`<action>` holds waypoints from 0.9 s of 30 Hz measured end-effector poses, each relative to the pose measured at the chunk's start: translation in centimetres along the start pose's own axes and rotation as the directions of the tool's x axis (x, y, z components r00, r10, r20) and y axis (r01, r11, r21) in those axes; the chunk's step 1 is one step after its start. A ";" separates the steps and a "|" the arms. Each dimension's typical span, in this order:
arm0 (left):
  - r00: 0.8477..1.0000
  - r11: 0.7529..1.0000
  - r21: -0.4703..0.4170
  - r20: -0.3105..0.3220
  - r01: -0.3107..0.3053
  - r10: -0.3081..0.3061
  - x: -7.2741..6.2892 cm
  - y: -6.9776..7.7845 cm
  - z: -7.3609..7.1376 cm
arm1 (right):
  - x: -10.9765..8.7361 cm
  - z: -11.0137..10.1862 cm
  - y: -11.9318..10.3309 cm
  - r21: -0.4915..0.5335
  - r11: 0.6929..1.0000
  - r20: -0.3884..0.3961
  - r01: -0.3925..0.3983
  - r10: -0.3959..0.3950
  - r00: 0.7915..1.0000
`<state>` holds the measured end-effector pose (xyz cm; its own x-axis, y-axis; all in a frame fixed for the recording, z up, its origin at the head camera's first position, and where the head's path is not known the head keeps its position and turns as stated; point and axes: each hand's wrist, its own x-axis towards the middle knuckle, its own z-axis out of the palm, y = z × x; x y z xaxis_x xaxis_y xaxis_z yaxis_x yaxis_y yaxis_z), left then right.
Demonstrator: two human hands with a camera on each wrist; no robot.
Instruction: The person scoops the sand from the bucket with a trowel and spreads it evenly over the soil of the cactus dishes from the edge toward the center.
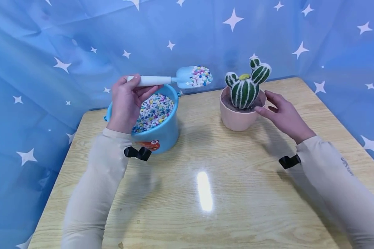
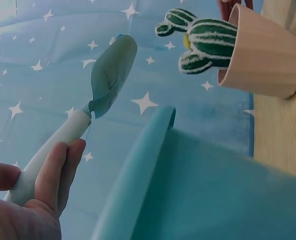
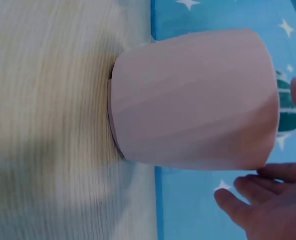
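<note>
- Pale wood-grain table [image 1: 237, 200] spreads out below my remote view, with light cream sleeves [image 1: 90, 193] reaching over its near part.
- On the left I see a round, light-blue plastic bucket [image 1: 168, 133] holding small multicoloured pellets [image 1: 160, 107].
- I have the left hand [image 1: 127, 100] gripping a white-handled, light-blue scoop [image 1: 165, 81] above the bucket; its blade bears pellets and points toward the pot.
- Well apart from the bucket, on the right, stands a faceted pink pot [image 1: 238, 119] with a green, white-striped cactus [image 1: 244, 92] upright in it.
- I have the right hand [image 1: 282, 112] relaxed at the pot's rim, fingertips touching, not wrapped round it.
- Behind hangs a blue curtain [image 1: 205, 41] with white stars.
- I judge this a transfer of pellets, scoop loaded, pouring not begun; the next move calls for a level blade over the pot, then slow tipping.
</note>
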<state>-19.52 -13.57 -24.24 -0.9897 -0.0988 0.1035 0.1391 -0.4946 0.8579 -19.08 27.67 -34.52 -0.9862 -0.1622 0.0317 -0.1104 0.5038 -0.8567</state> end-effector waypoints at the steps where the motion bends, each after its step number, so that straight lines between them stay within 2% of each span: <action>1: 1.000 1.000 0.007 0.006 0.004 -0.004 0.1 -0.1 0.2 | 0.2 0.0 0.1 0.020 1.000 0.010 -0.005 0.004 1.000; 6: 0.999 0.998 0.041 0.020 0.037 -0.038 0.3 -0.8 1.2 | 1.1 0.2 0.3 0.089 0.996 0.042 -0.019 0.016 0.999; 11: 0.996 0.994 0.057 0.024 0.090 -0.091 0.5 -1.3 1.9 | 1.2 0.6 0.3 0.095 0.995 0.028 -0.011 0.008 1.000; 18: 0.993 0.987 0.107 0.015 0.116 -0.118 0.9 -2.0 2.6 | 1.3 0.8 0.6 0.161 0.986 0.080 -0.032 0.019 0.997; 27: 0.990 0.975 0.170 0.000 0.140 -0.142 1.1 -2.9 3.6 | 0.7 1.4 0.5 0.154 0.988 0.046 -0.001 -0.006 0.999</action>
<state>-21.16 -9.16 -24.80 -0.9994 -0.0273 -0.0194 -0.0087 -0.3492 0.9370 -19.69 26.65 -35.67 -0.9789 -0.2039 0.0134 -0.0892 0.3672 -0.9259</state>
